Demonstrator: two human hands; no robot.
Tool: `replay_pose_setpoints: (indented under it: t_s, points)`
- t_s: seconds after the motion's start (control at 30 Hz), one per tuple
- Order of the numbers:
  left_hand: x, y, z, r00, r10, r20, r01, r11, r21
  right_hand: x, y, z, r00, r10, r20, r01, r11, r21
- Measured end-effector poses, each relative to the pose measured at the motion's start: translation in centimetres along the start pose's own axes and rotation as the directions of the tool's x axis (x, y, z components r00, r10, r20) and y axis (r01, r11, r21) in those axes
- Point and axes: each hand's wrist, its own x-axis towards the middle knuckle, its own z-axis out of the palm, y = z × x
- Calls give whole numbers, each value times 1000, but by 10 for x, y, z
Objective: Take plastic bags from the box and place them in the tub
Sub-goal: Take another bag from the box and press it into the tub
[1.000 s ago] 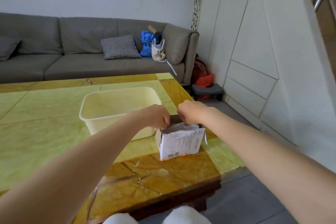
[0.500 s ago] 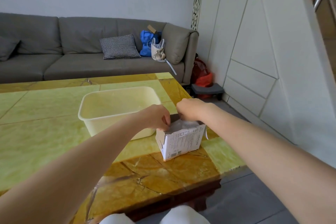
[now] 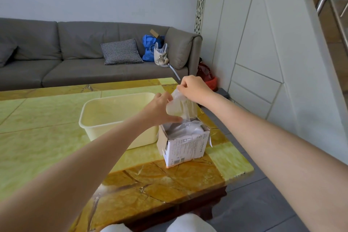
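On the table (image 3: 56, 137) sit our tub (image 3: 105, 128) and box (image 3: 185, 149). Our right hand (image 3: 194, 88) pinches a plastic bag (image 3: 178, 108) above the box. Our left hand (image 3: 160, 109), fingers spread, touches it.

One box (image 3: 183, 145), one tub (image 3: 113, 118), two hands.

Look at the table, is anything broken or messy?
Nothing is spilled. The cardboard box looks roughly torn open at the top, with ragged flaps, and sits skewed to the table edge. The right hand pinches a clear plastic bag rising from it, the left hand alongside. The tub looks fine.
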Motion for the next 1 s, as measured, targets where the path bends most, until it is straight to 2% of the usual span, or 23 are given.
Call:
replay_pose_setpoints:
  t_s: [0.07, 0.13, 0.2, 0.3, 0.4, 0.5, 0.57, 0.67, 0.8, 0.9, 0.97, 1.0]
  points:
    - [2, 3, -3, 997, -4, -78, 0, 999, -54, 0, -2, -4, 1000, -1, 26, -1, 997, 74]
    - [2, 4, -10, 982, -78, -173, 48, 983, -175, 0, -3, -7, 1000, 9, 18, -11, 992, 128]
    - [3, 2, -17, 965, -170, -202, 97, 939, -329, 0, -4, -10, 999, 43, 16, -46, 971, 236]
    - [4, -6, -30, 943, -254, -216, 127, 873, -471, -4, -5, -14, 983, 67, 170, -135, 894, 427]
    - [3, -11, -40, 912, -326, -247, 138, 814, -565, -6, -4, -11, 969, 34, 244, -124, 923, 364]
    - [5, -16, -47, 880, -387, -274, 144, 769, -623, -2, -2, -6, 992, 37, 123, -70, 957, 282]
    - [5, -22, -51, 851, -425, -308, 157, 767, -622, 0, -2, -6, 997, 74, 36, -82, 938, 338]
    - [3, -36, -58, 801, -502, -326, 185, 726, -663, 2, -1, -8, 988, 155, 16, -147, 889, 434]
    - [-1, -51, -63, 769, -555, -317, 226, 700, -677, 3, 6, -7, 971, 239, 14, -230, 916, 328]
    - [0, -49, -64, 765, -556, -326, 241, 716, -655, 1, -1, -8, 964, 251, 86, -263, 950, 171]
    - [2, -44, -67, 769, -540, -341, 228, 731, -643, -2, -12, -10, 974, 183, 134, -185, 983, 0]
    - [3, -41, -69, 785, -504, -361, 212, 766, -607, -3, -20, -13, 986, 102, 131, -96, 994, -52]
